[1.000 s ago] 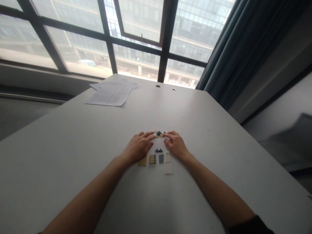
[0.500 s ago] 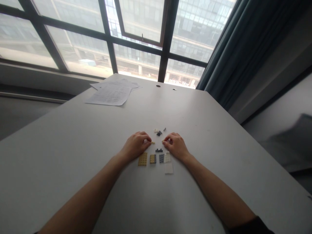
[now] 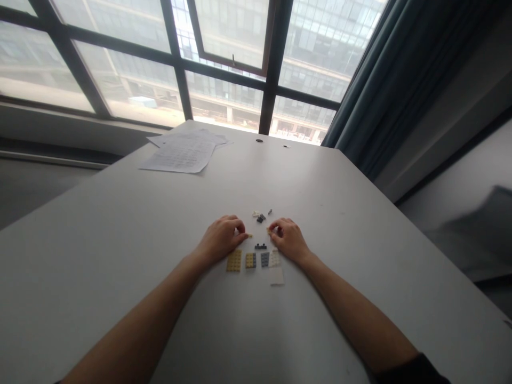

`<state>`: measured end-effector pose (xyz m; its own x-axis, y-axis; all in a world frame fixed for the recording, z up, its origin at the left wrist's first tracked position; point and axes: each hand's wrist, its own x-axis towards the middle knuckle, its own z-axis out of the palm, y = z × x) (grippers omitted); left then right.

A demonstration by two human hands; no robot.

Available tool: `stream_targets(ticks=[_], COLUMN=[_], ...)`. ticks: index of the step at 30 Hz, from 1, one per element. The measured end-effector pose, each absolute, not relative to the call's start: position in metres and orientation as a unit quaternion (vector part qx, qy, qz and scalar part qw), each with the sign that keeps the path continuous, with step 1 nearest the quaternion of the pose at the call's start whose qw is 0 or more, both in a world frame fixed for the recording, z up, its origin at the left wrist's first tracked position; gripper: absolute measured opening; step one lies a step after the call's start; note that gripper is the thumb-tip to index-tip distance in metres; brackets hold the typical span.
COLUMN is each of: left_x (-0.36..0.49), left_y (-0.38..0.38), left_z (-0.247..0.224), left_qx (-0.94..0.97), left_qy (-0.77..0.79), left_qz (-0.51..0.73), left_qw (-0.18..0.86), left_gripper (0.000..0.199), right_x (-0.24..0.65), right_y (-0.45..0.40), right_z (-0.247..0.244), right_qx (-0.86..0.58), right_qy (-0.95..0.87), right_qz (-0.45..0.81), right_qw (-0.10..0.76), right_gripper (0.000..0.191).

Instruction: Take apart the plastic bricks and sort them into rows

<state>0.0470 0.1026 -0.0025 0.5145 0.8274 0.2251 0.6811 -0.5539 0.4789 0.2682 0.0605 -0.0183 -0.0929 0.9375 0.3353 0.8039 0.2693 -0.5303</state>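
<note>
My left hand (image 3: 224, 234) rests on the table with thumb and index finger curled to a pinch at a small yellow toy brick (image 3: 250, 236). Opposite it, my right hand (image 3: 288, 237) pinches another small yellow piece (image 3: 268, 230) between its fingertips. A dark grey piece with two raised knobs (image 3: 261, 246) lies between the hands. Nearer me sit a yellow studded plate (image 3: 234, 261), a yellow-and-grey brick block (image 3: 250, 260), a blue-grey plate (image 3: 265, 260), a cream studded plate (image 3: 274, 258) and a smooth white tile (image 3: 277, 276).
Beyond the hands lie loose cream pieces (image 3: 256, 214), dark pieces (image 3: 261, 218) and a small grey piece (image 3: 270, 212). Printed paper sheets (image 3: 180, 154) lie at the far left of the white table (image 3: 320, 181). Windows and a blue curtain (image 3: 372, 90) stand behind.
My left index finger has drawn back slightly from the yellow brick's tip. My right fingers have shifted a little with their yellow piece. The other pieces stay in place.
</note>
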Motion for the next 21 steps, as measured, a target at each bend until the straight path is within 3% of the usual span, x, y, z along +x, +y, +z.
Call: stream_targets(ticks=[7, 21], left_x=[0.045, 0.0452], left_y=[0.1064, 0.104], left_z=[-0.009, -0.003], left_qx=[0.858, 0.861], left_qy=[0.422, 0.429], left_qz=[0.237, 0.215], left_qw=[0.171, 0.168], left_gripper=[0.021, 0.018], right_x=[0.2698, 0.2704], right_y=[0.0623, 0.0611], right_z=[-0.0215, -0.0207], right_qx=[-0.6, -0.601], right_qy=[-0.724, -0.724], right_qz=[0.113, 0.114], right_qw=[0.322, 0.32], right_gripper=[0.024, 0.016])
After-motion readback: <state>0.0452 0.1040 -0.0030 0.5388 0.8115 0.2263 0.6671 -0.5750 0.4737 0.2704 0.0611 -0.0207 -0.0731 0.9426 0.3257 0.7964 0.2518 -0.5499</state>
